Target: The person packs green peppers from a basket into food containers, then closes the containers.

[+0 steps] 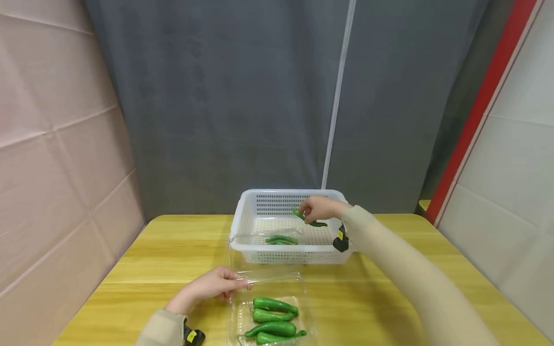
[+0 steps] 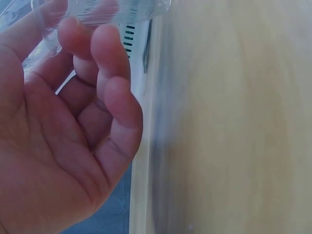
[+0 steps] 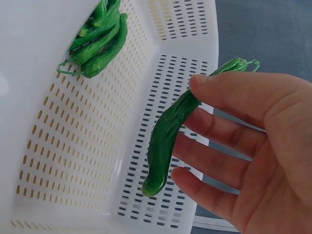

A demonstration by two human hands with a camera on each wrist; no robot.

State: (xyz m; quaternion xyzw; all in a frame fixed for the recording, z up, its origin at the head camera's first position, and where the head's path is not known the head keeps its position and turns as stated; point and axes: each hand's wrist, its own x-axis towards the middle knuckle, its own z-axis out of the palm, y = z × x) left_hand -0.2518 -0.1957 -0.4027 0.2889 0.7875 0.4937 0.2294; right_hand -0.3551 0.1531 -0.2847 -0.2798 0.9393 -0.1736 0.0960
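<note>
My right hand pinches a green chili pepper between thumb and fingers, up inside the white basket. In the right wrist view the pepper hangs slanting, its stem beyond the thumb. Several more green peppers lie together on the basket floor. My left hand pinches the left edge of a clear plastic clamshell box with thumb and fingertips. Its raised lid leans toward the basket and overlaps its front in the head view. Several green peppers lie crosswise in the box's base.
The basket has slotted walls and stands at the back of the wooden table. A dark grey curtain hangs behind the table. Pale panels rise at left and right, the right one with a red strip.
</note>
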